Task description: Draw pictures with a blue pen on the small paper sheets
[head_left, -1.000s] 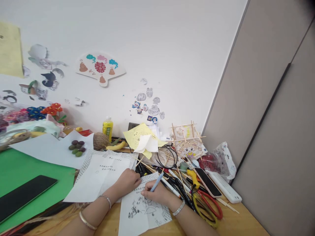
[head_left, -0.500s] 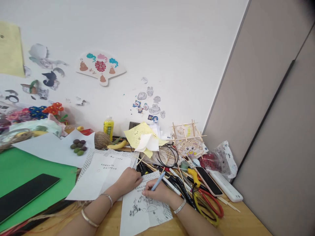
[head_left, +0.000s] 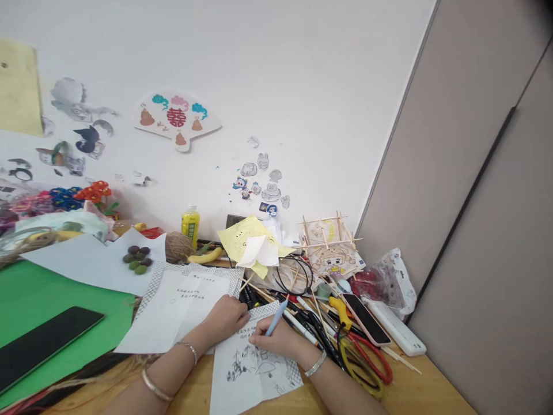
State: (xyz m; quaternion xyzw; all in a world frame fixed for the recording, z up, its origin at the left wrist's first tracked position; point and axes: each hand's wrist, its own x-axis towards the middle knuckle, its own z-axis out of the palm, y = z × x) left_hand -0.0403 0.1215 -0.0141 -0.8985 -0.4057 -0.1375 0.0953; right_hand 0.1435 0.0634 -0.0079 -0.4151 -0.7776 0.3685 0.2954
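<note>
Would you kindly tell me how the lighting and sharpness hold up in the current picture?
Head view: soft, even light, with faint shadow below the fan; head view: small writing on the sheet beneath the right hand looks soft; head view: top right corner darkly blurred.

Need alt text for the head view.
The right hand holds a blue pen over a sheet of writing and drawings; the left hand rests at its upper-left edge. Another written sheet lies left; markers and a phone lie right.
</note>
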